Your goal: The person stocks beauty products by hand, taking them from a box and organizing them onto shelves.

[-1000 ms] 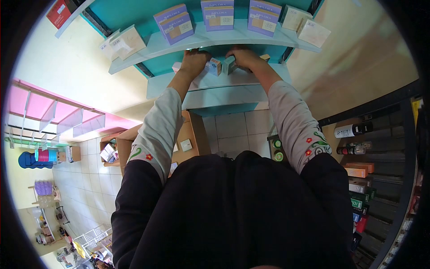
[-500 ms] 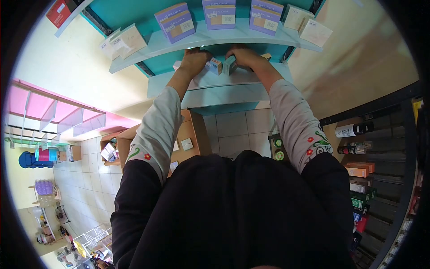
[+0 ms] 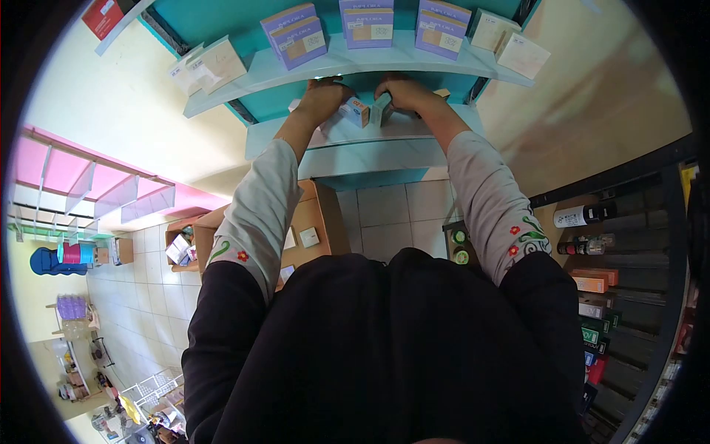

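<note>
Moderate, uneven light; I read it brightest at left, where the floor tiles look pale. Broad soft shadow on the right-hand wall. Dimmer beneath the upper shelf; small glare glints just above the left hand. Dark top loses detail. Fisheye bends straight edges; corners black. Far-left items too small and soft for me to resolve.

Small boxes sit on the lower shelf at 12 o'clock, upper shelf right over them, rack off around 3.
</note>
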Action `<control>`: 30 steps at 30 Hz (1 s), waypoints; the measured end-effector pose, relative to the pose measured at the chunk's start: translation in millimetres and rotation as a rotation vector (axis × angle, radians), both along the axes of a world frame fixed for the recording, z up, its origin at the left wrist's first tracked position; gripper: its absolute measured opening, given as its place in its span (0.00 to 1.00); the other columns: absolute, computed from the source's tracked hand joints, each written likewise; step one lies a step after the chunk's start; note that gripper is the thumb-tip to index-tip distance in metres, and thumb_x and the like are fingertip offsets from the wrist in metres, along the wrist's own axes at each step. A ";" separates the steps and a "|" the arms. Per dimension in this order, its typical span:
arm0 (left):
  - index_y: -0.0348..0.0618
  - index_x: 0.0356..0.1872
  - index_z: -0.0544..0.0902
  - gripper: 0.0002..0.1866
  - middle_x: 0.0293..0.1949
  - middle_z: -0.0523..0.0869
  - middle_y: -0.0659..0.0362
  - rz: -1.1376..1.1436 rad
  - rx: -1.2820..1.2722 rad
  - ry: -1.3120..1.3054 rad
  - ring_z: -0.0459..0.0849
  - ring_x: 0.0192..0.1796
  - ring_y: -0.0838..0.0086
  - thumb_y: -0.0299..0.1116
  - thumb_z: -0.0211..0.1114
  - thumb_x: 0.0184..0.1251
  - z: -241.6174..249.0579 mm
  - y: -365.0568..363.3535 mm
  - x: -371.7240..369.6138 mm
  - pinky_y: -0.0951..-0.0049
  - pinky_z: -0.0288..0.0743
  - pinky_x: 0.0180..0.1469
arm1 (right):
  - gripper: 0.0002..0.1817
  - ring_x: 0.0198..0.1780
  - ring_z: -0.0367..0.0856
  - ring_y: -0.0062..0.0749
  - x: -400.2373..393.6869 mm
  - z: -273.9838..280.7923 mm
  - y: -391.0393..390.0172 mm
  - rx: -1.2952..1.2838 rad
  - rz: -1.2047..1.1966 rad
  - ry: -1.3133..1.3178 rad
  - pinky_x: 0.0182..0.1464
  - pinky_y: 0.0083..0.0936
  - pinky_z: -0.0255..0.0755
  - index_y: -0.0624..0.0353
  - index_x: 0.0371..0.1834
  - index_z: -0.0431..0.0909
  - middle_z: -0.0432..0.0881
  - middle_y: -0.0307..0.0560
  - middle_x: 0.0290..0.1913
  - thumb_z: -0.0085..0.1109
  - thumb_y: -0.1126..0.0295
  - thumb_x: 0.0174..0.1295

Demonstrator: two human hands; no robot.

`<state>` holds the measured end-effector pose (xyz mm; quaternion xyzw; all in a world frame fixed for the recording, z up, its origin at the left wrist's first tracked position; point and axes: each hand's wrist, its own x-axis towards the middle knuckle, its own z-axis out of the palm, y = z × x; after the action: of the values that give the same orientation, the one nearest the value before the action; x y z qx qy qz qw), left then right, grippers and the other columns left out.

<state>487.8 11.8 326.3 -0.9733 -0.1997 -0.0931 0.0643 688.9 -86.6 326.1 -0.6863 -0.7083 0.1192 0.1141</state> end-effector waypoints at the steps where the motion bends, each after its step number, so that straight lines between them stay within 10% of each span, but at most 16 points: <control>1: 0.61 0.44 0.85 0.15 0.50 0.81 0.57 -0.002 -0.003 0.003 0.71 0.61 0.64 0.32 0.58 0.57 1.4 -0.8 -0.9 0.55 0.55 0.62 | 0.26 0.57 0.72 0.44 -1.1 1.8 -1.1 0.001 0.004 0.011 0.57 0.34 0.69 0.47 0.45 0.80 0.75 0.46 0.51 0.72 0.77 0.37; 30: 0.56 0.52 0.79 0.21 0.52 0.80 0.58 -0.002 0.049 -0.160 0.75 0.58 0.63 0.30 0.61 0.55 -0.4 4.2 -15.6 0.56 0.59 0.62 | 0.28 0.60 0.69 0.46 23.2 22.5 -30.0 0.114 -0.212 0.078 0.59 0.35 0.67 0.45 0.54 0.74 0.72 0.52 0.57 0.59 0.81 0.46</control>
<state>472.2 15.9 325.8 -0.9611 -0.2010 -0.1754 0.0716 712.1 -116.6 348.5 -0.7445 -0.6325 0.0927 0.1925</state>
